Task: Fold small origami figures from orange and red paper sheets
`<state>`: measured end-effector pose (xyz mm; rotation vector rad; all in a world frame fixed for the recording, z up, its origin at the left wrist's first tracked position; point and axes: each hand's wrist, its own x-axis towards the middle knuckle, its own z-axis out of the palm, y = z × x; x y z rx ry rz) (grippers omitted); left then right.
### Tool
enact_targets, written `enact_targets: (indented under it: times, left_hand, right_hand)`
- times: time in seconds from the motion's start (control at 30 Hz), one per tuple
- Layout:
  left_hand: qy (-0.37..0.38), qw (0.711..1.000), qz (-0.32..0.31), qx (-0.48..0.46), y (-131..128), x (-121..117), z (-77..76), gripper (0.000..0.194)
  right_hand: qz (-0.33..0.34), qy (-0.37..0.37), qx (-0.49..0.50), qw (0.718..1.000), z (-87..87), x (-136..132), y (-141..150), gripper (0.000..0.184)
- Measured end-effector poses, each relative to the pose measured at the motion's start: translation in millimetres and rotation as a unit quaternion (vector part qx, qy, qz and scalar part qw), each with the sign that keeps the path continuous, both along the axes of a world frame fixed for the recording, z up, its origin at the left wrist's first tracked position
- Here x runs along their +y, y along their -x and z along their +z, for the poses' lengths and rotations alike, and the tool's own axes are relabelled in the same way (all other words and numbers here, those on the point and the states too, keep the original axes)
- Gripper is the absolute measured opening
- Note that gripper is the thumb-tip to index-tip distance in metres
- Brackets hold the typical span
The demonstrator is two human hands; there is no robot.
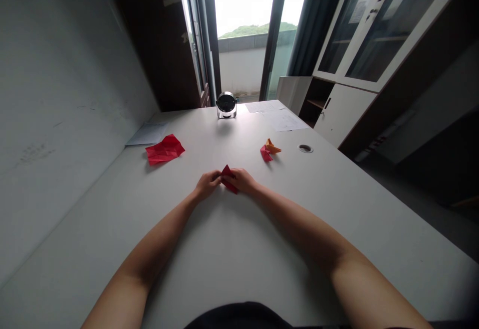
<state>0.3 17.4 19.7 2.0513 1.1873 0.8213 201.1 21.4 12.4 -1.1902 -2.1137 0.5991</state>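
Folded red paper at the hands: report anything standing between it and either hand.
Nothing visible does: the left hand and right hand both touch the folded red paper. The creased red sheet lies away to the left, the small folded pieces to the right.

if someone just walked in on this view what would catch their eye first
Probably the folded red paper held between the left hand and right hand, mid-table. Next, the creased red sheet lying to the left, and the small red and orange folded pieces to the right, all vivid against the white tabletop.
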Motion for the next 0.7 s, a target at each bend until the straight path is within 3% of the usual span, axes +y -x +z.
enact_targets:
  times: [0.7]
  left_hand:
    - [-0.001,1.0,0.002,0.009,0.3,-1.1,3.1,0.025]
  right_hand:
    - [0.005,0.015,0.004,1.0,5.6,-2.5,0.4,0.025]
